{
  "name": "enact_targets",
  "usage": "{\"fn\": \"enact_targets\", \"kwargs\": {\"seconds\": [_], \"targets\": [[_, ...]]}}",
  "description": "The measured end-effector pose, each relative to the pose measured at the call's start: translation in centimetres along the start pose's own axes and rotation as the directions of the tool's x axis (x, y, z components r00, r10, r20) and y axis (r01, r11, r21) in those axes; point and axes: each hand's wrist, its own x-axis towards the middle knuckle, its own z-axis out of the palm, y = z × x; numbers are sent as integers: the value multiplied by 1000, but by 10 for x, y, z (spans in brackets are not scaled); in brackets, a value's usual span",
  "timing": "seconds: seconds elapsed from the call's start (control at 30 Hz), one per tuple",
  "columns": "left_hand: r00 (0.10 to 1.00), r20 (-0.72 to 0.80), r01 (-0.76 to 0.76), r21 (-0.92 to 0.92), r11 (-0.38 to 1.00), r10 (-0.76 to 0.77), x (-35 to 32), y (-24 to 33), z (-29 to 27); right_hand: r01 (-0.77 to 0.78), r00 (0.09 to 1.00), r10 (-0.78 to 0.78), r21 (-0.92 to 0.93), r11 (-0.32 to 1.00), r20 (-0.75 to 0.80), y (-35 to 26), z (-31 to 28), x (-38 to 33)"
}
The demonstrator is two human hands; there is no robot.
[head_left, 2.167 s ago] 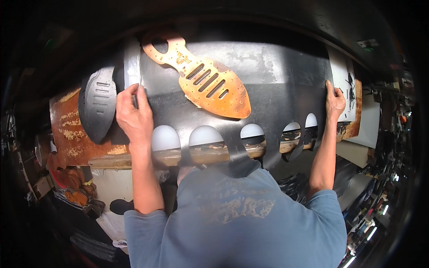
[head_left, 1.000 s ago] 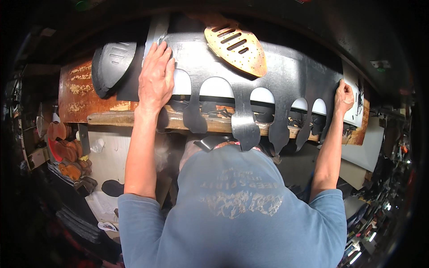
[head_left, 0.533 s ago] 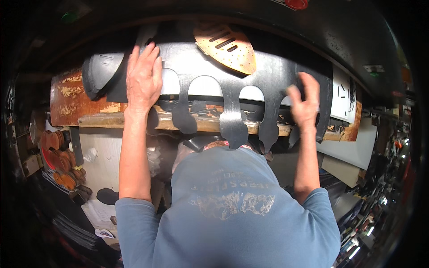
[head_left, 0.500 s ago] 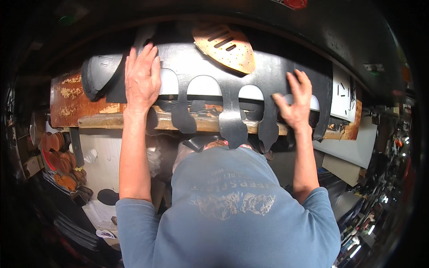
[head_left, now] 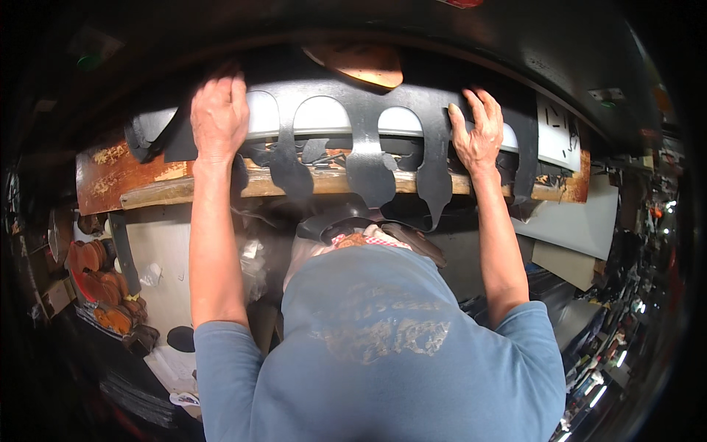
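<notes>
A wide black sheet, leather-like (head_left: 434, 103), lies across the bench, with rounded cut-outs along its near side. Between the cut-outs, narrow tongues (head_left: 364, 166) hang over the bench's near edge. My left hand (head_left: 221, 121) rests flat on the sheet's left part, fingers stretched out, their tips in shadow. At the right, beside a cut-out, my right hand (head_left: 479, 132) lies with its fingers apart on the sheet. Neither hand grips anything. A tan, rounded template (head_left: 361, 65) sits on the sheet between them, its far part in shadow. White board (head_left: 322, 114) shows through the cut-outs.
The bench's worn wooden edge (head_left: 258, 183) runs below the sheet, with dark offcuts (head_left: 315, 151) behind it. A dark rounded piece (head_left: 140, 136) stands at the left. A white slotted sheet (head_left: 557, 136) lies at the right. Brown shaped pieces (head_left: 103, 276) are stacked at lower left.
The black sheet has slid slightly away from me, with the tan template on it. My right hand has come down flatter on the sheet. The view has also shifted a little.
</notes>
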Motion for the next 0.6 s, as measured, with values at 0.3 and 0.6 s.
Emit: {"fn": "enact_targets", "kwargs": {"seconds": [0.3,0.6], "targets": [[995,-70,-93,-586,805,64,-87,79,-38,-36,997,27,-112,993,-77,7,8,4],[991,-85,-130,-349,928,107,-106,86,-25,-52,994,47,-49,997,-99,11,12,8]]}}
